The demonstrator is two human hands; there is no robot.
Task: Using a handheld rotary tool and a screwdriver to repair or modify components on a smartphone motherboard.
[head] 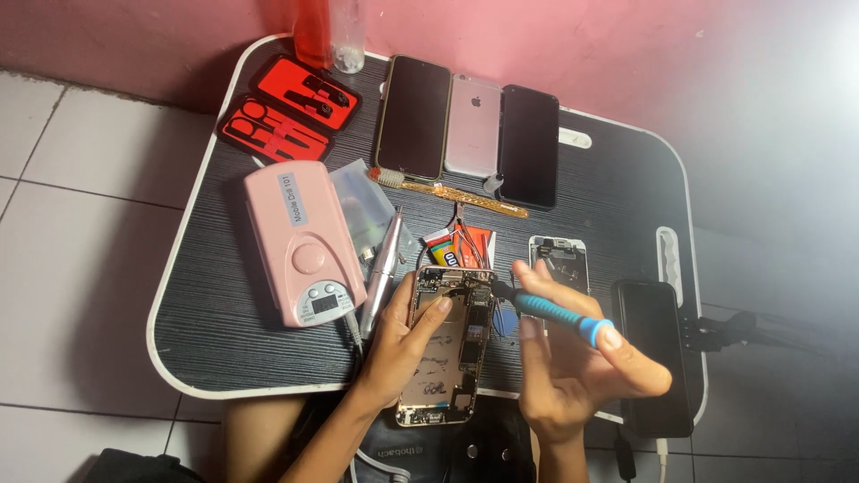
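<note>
Left hand point(400, 344) fingers clamp opened phone point(447, 344) along its edge; right hand point(573, 376) pinches blue screwdriver point(550, 313), tip seemingly touching phone's top.

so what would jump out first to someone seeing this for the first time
Most striking is the opened phone body at the near table edge, held by the left hand, while the right hand aims a blue screwdriver into it. Next come the pink drill box at left and three phones in a row at the back.
</note>
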